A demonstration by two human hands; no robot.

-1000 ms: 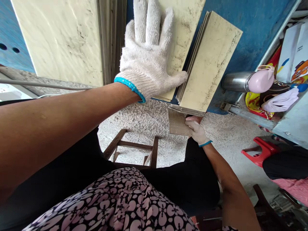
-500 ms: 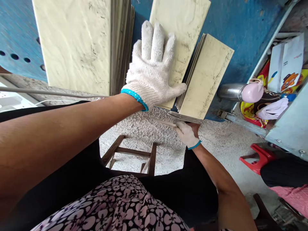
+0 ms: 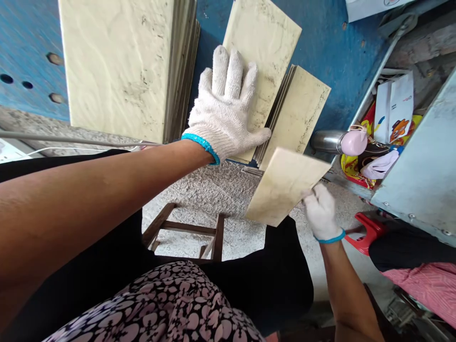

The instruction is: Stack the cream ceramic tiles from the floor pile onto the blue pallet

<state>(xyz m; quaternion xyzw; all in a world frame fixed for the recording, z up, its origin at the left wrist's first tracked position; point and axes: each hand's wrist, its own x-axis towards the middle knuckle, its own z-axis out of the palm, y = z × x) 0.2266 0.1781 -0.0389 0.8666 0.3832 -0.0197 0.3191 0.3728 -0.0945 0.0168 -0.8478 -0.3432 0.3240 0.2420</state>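
Observation:
My left hand (image 3: 224, 102), in a white knit glove with a blue cuff, lies flat with fingers spread on a cream, marble-patterned tile (image 3: 269, 40). Its thumb reaches to the edge of a neighbouring stack of narrow tiles (image 3: 299, 109). My right hand (image 3: 320, 211), gloved the same way, grips one loose tile (image 3: 288, 185) by its right edge. That tile is tilted in the air in front of the table and overlaps the near end of the narrow stack. A taller stack of larger tiles (image 3: 117, 61) stands left of my left hand.
The blue table (image 3: 213, 19) has several round holes at its left. A steel flask with a pink cap (image 3: 335, 141) lies at the right, near bags (image 3: 394, 107). Below are a wooden stool frame (image 3: 190, 228), a red stool (image 3: 365, 232) and part of another person (image 3: 423, 285).
My right hand has come up and to the right from below the table edge, lifting a tile into full view. My left hand stays on its tile. The view has shifted slightly.

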